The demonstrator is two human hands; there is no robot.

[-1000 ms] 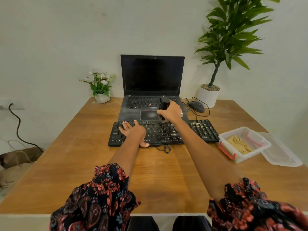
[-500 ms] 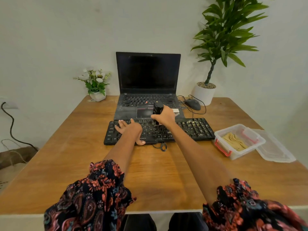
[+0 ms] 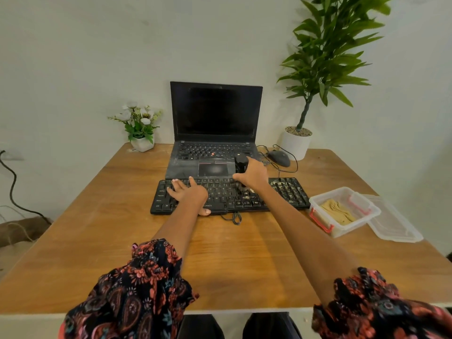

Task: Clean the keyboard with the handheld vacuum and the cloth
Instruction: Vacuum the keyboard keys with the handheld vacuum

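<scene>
Keyboard [image 3: 227, 196]: black, wired, lying flat across the middle of the wooden counter [image 3: 122, 236], long side parallel to the near edge, cord looped just in front of its front rim. Pale crumbs scattered over the keys right of centre and on the number pad; left-hand keys look clean. Broad bare wood between keyboard and near counter edge, crossed only by two forearms in floral sleeves. More bare wood to the left, out to the left edge. Back rim of keyboard touching or just beside the front lip of an open laptop [image 3: 215, 133], screen dark.

Left hand [image 3: 189, 194] laid flat on the left part of the keys, fingers [image 3: 175, 183] straight and spread, thumb reaching down to the front rim. Right hand [image 3: 253, 176] wrapped round the handheld vacuum [image 3: 241, 163], a short black upright cylinder, fingers curled tight about its body; nozzle end down at the keys near the middle of the board, mostly hidden under the palm.

Right of the keyboard, near but apart: clear plastic box [image 3: 342, 211] with red clips, tan cloth [image 3: 337, 211] crumpled inside, its lid [image 3: 393, 221] lying flat beside it close to the right edge. Behind, a grey mouse [image 3: 278, 157] with trailing wire, a white-potted leafy plant [image 3: 322, 57] at the back right corner, a small flower pot [image 3: 140, 128] at the back left. Pale wall close behind the far edge.
</scene>
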